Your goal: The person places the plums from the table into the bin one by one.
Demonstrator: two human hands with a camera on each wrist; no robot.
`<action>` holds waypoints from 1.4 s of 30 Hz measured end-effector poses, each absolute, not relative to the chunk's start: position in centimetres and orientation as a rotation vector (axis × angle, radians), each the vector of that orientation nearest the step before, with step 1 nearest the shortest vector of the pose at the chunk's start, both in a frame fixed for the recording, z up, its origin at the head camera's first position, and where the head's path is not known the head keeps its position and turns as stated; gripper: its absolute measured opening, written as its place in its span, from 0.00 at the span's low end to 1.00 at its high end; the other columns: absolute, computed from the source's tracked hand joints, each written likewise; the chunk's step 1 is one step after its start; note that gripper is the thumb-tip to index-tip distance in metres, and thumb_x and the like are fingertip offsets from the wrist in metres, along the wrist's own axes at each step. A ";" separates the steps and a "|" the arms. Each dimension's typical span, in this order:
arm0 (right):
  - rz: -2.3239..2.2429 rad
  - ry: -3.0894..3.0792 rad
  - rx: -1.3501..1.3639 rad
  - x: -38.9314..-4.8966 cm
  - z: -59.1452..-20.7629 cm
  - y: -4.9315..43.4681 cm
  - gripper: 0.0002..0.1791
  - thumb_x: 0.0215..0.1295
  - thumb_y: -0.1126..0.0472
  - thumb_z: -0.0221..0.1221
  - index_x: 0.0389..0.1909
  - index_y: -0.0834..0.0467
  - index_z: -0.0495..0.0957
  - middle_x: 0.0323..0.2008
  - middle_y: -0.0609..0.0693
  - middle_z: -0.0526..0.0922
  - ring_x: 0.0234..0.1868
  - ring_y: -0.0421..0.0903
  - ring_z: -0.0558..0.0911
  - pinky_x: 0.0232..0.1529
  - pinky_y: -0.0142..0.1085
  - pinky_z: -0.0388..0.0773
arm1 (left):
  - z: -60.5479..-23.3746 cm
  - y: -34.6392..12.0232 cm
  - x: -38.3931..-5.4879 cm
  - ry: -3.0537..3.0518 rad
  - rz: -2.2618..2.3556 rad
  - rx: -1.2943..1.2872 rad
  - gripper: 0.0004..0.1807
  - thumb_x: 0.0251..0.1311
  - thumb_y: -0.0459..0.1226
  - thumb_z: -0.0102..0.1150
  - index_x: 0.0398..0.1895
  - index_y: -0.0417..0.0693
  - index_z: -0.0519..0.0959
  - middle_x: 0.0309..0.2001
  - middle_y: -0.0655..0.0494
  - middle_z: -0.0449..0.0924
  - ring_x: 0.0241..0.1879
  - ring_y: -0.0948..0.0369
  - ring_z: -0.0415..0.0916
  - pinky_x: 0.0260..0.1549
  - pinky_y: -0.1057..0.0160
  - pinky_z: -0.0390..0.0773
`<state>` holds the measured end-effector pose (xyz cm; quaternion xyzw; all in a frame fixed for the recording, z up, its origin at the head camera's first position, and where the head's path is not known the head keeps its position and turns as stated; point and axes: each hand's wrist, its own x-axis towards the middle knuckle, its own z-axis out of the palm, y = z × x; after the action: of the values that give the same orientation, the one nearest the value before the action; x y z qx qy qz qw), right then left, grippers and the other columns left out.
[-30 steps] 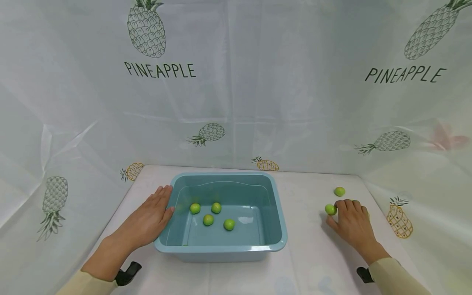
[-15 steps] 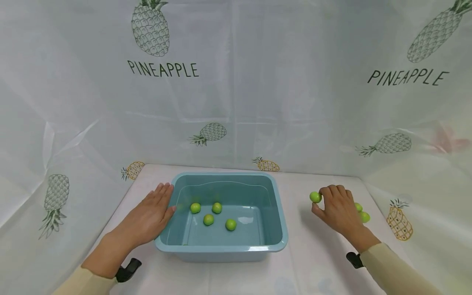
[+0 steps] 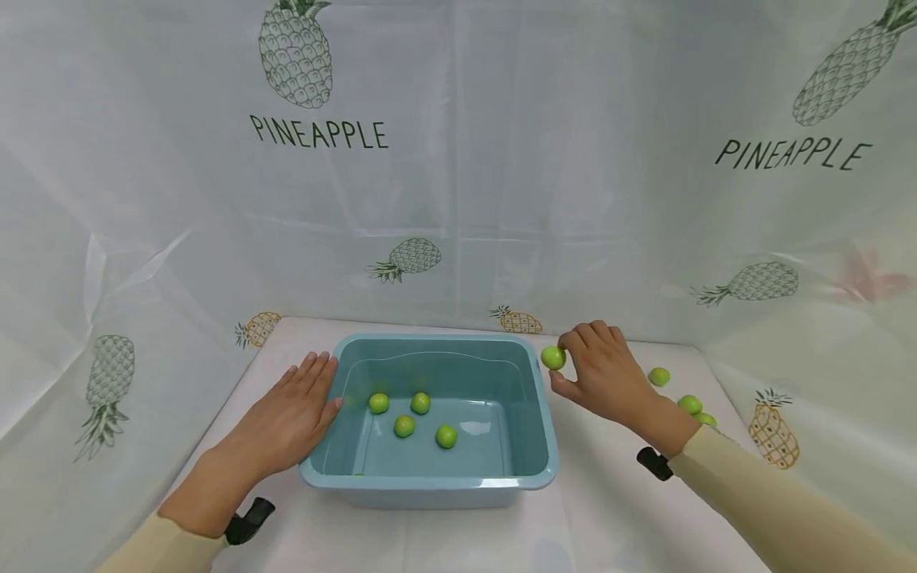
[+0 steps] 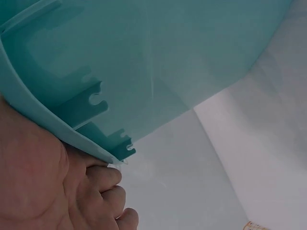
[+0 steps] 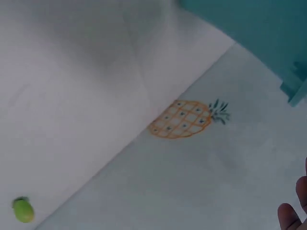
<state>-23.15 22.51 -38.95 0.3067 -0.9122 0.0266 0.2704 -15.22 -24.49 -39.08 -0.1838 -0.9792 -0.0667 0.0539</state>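
Between the thumb and fingertips of my right hand a small green lime is pinched, up beside the right rim of a blue-green plastic basin. In the right wrist view only a few fingers show at the edge, and the held lime is out of sight. My left hand lies with straight fingers along the basin's left rim; the left wrist view shows the palm against the outside of that rim. Several limes lie apart on the basin floor.
Three more limes lie on the white-covered table at the right, two of them close together. A pineapple-printed plastic sheet rises behind the table and along both sides.
My right hand has lifted the lime off the right side of the table and carried it left toward the basin, uncovering the limes behind. The left hand stays at the rim.
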 end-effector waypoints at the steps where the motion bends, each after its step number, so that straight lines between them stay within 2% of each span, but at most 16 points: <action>1: 0.072 -2.467 0.853 -23.2 -38.4 21.7 0.18 0.61 0.49 0.65 0.41 0.58 0.76 0.37 0.52 0.78 0.43 0.54 0.75 0.43 0.48 0.71 | -39.1 -24.5 -15.2 -2.975 -0.206 -0.556 0.36 0.79 0.44 0.53 0.78 0.26 0.60 0.79 0.29 0.59 0.80 0.33 0.55 0.76 0.32 0.60; 9: 0.079 -2.491 1.120 -23.6 -36.1 16.1 0.18 0.62 0.47 0.66 0.43 0.56 0.78 0.38 0.48 0.76 0.42 0.49 0.71 0.42 0.43 0.69 | -39.2 -24.5 -15.2 -2.977 -0.258 -0.546 0.36 0.79 0.43 0.53 0.78 0.25 0.60 0.78 0.28 0.59 0.79 0.33 0.55 0.75 0.32 0.62; 18: 0.063 -2.552 1.324 -24.1 -36.8 11.7 0.19 0.65 0.45 0.68 0.45 0.56 0.80 0.37 0.46 0.79 0.41 0.46 0.72 0.41 0.40 0.74 | -39.5 -24.5 -15.2 -2.986 -0.307 -0.534 0.36 0.79 0.43 0.52 0.78 0.25 0.58 0.78 0.29 0.60 0.79 0.33 0.55 0.75 0.33 0.61; 25: 0.051 -2.580 1.323 -24.8 -38.2 10.4 0.19 0.67 0.44 0.66 0.47 0.55 0.81 0.39 0.46 0.79 0.41 0.45 0.72 0.40 0.39 0.69 | -39.5 -24.4 -15.3 -2.988 -0.323 -0.538 0.36 0.80 0.43 0.51 0.78 0.24 0.58 0.78 0.28 0.60 0.79 0.32 0.55 0.75 0.33 0.61; 32: 0.035 -2.584 1.329 -25.1 -39.1 9.9 0.19 0.69 0.44 0.64 0.46 0.55 0.80 0.39 0.46 0.79 0.40 0.45 0.70 0.40 0.38 0.68 | -39.4 -24.4 -15.2 -2.978 -0.339 -0.545 0.35 0.80 0.42 0.51 0.78 0.23 0.58 0.78 0.28 0.61 0.79 0.32 0.56 0.75 0.33 0.61; 42: 0.046 -2.604 1.306 -25.2 -39.9 9.9 0.19 0.69 0.43 0.66 0.46 0.54 0.79 0.38 0.45 0.77 0.38 0.44 0.68 0.38 0.38 0.66 | -39.4 -24.4 -15.3 -2.995 -0.348 -0.536 0.36 0.80 0.42 0.50 0.78 0.24 0.57 0.78 0.28 0.60 0.79 0.33 0.55 0.76 0.33 0.60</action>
<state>-25.21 9.93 -39.94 0.4454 -0.8879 0.0156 0.1137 -15.27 -24.43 -39.42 -0.1748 -0.9772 -0.1135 0.0397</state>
